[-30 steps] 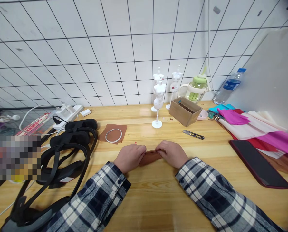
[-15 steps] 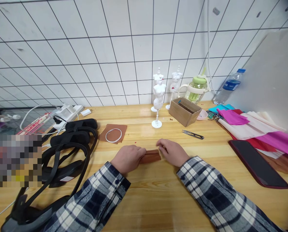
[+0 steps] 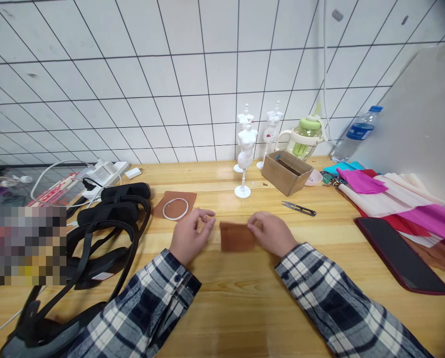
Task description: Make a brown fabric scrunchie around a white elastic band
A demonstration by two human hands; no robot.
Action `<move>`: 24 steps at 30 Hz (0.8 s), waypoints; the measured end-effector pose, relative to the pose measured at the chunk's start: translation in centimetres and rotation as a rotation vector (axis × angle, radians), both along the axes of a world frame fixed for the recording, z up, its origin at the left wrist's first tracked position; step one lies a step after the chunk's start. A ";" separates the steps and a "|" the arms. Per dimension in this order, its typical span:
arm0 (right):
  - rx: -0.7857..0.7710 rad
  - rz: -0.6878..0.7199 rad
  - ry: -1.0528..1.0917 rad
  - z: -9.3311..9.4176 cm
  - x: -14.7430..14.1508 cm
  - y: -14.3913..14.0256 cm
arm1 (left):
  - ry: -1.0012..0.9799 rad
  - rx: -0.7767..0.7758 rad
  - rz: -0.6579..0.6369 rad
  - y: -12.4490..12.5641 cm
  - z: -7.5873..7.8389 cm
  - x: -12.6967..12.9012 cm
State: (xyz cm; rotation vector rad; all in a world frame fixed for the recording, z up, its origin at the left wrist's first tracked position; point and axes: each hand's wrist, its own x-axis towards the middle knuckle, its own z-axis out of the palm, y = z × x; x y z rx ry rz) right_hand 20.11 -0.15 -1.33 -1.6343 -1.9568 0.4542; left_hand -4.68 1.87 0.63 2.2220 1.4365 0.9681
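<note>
A folded piece of brown crepe paper (image 3: 236,236) stands tilted up off the wooden table (image 3: 245,303) in front of me. My right hand (image 3: 274,232) grips its right edge. My left hand (image 3: 190,234) hovers just left of the paper, fingers apart, holding nothing. Behind the left hand lies another brown paper sheet (image 3: 175,205) with a white ring (image 3: 175,209) on it.
White mini mannequins (image 3: 245,149) stand at the back, beside a cardboard box (image 3: 286,172) and thread snips (image 3: 299,208). Black headsets with straps (image 3: 103,228) fill the left. A dark phone (image 3: 401,254) and a stack of coloured paper (image 3: 397,199) lie right. A green-lidded jug (image 3: 304,136) and a water bottle (image 3: 355,133) stand by the wall.
Both hands were pressing the folded brown paper flat on the table. Now the left hand has let go and moved left, and the right hand has lifted the paper up.
</note>
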 end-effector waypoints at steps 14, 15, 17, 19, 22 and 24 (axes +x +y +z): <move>0.114 0.314 -0.193 0.0 -1.1 -0.1 | 0.075 0.074 -0.221 -0.9 0.0 0.3; 0.098 0.323 -0.189 -0.1 -1.1 -0.1 | 0.200 0.024 -0.278 -1.0 0.1 0.6; 0.084 0.327 -0.163 -0.2 -0.8 -0.1 | 0.413 -0.049 -0.319 -1.1 0.2 1.2; 0.072 0.354 -0.136 -0.3 -0.4 0.0 | 0.538 -0.076 -0.290 -1.1 0.2 1.7; 0.043 0.420 -0.109 -0.3 0.0 0.1 | 0.594 -0.081 -0.238 -1.1 0.2 2.0; 0.022 0.416 -0.106 -0.2 0.0 0.0 | 0.607 -0.086 -0.234 -1.1 0.2 2.0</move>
